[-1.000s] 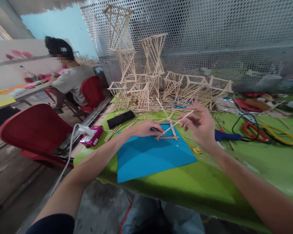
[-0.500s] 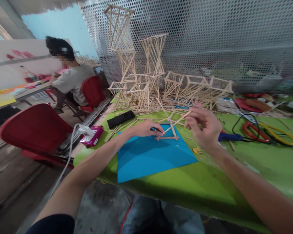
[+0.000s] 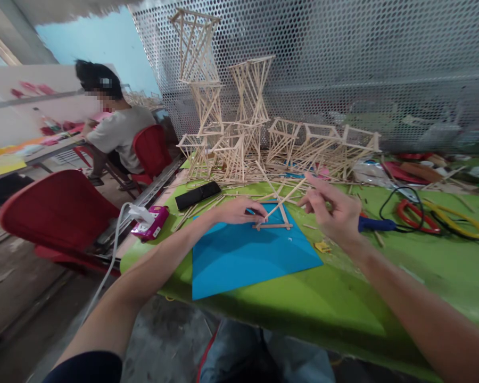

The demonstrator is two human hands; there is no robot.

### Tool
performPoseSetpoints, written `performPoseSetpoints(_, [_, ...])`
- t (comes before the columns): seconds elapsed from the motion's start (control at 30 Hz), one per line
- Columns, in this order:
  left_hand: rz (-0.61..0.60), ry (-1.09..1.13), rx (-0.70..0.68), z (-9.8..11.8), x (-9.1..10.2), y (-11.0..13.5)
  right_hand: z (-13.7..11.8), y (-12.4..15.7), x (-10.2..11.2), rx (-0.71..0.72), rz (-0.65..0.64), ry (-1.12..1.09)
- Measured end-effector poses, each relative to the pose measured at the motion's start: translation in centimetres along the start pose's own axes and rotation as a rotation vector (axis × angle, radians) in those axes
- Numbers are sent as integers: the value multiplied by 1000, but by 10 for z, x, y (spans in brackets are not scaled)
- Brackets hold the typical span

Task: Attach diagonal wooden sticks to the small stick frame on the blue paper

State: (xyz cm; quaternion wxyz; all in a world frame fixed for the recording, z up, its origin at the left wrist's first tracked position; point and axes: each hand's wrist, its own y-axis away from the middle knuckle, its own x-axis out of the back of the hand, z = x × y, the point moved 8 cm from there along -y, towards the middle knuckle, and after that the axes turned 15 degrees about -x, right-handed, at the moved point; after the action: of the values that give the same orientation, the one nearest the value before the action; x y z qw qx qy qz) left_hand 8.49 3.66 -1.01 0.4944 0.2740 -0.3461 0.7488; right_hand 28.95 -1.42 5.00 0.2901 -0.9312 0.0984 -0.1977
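My left hand (image 3: 244, 210) is closed in a pinch at the low end of a thin wooden stick (image 3: 288, 196), at the near left corner of a small square stick frame (image 3: 285, 215). The stick slants up to the right. Its upper end meets the extended index fingertip of my right hand (image 3: 335, 210), whose other fingers are loosely curled and do not wrap round it. Another stick (image 3: 266, 176) leans up from the frame's far side. Beneath the frame lies a blue sheet (image 3: 247, 260).
Stick towers (image 3: 207, 101) and loose sticks fill the table's back. A black phone-like object (image 3: 198, 195) and a purple power strip (image 3: 151, 223) lie left. On the right are a blue-handled tool (image 3: 378, 224) and coiled cables (image 3: 459, 218). A seated person (image 3: 122, 130) works beyond red chairs (image 3: 59, 207).
My right hand's pinch at the stick's upper end has loosened, and the hand has shifted slightly left. The stick's upper end has also moved slightly left. My left hand stays in place.
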Motion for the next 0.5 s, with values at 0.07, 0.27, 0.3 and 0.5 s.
performPoseSetpoints(0.07, [-4,-7,-10,0,0,0,-2,0,1,9,0,7])
performPoseSetpoints(0.27, [-6,-16,-16,0,0,0,-3,0,2,-12,-2,29])
performPoseSetpoints(0.3, [-9,-19,-16,0,0,0,-3,0,2,-14,-3,32])
performPoseSetpoints(0.5, [-8,-32,-8,-1,0,0,0,0,1,-27,-9,-2])
